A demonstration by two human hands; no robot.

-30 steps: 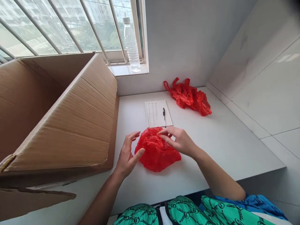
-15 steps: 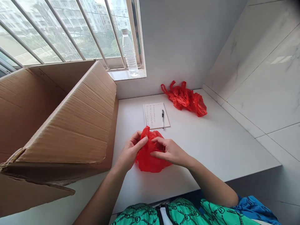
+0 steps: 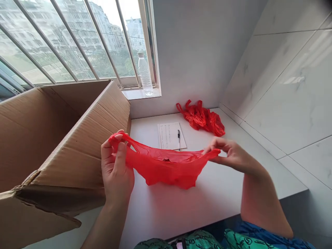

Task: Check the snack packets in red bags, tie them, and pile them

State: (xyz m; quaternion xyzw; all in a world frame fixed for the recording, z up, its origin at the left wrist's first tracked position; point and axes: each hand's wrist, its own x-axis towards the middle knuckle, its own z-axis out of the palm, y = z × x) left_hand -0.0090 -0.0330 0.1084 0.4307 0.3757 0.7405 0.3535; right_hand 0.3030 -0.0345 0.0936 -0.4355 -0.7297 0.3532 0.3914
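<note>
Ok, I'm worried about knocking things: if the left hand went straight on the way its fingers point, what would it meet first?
Probably the large brown cardboard box: the left hand, gripping the thin red plastic bag, points up and away at its side wall, though depth is unclear.

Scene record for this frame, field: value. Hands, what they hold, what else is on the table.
left hand: grips one handle of the red plastic bag, beside the cardboard box
right hand: pinches the other handle
bag state: stretched wide between both hands, over the white table
behind bag: paper sheet with a pen on it
far corner: second red bag, crumpled
window sill: water bottle, upright
</note>
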